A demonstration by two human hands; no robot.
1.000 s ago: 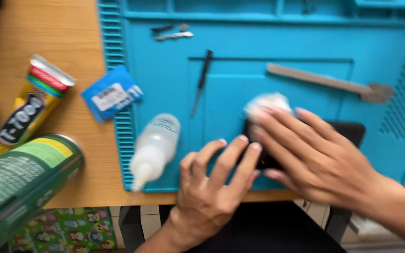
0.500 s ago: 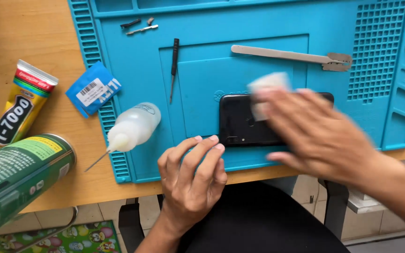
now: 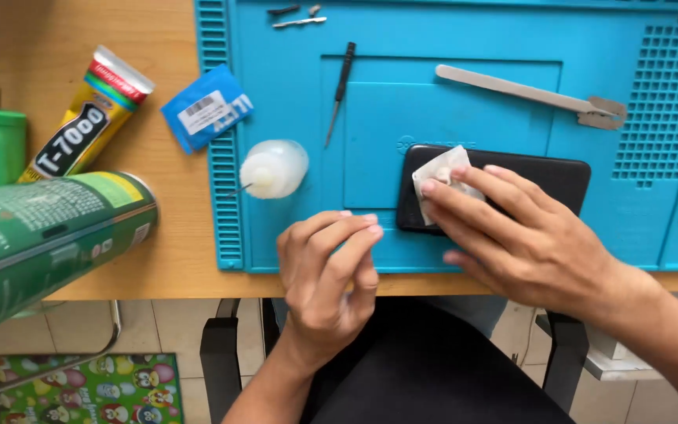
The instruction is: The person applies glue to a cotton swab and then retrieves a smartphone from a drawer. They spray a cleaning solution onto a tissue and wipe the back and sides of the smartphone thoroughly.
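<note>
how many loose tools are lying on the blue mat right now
4 that show: a black screwdriver left of centre, flat metal pry bar upper right, tweezers and a tiny bit at the top edge. More may lie beyond view.

Small electronics repair bench: a blue silicone work mat (image 3: 464, 118) covers a wooden table (image 3: 56, 47); on the mat lie tweezers (image 3: 535, 96) and a screwdriver (image 3: 340, 90), left of it an adhesive tube (image 3: 84, 118).

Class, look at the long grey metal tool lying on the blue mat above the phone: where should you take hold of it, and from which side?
Grip the metal tool at its bare middle, coming from above with fingers on its two long edges. It lies flat and slanted on the mat, thin and strip-like, with a forked end at the right. The middle has clear mat on both sides and lies apart from the phone and the right hand.
</note>
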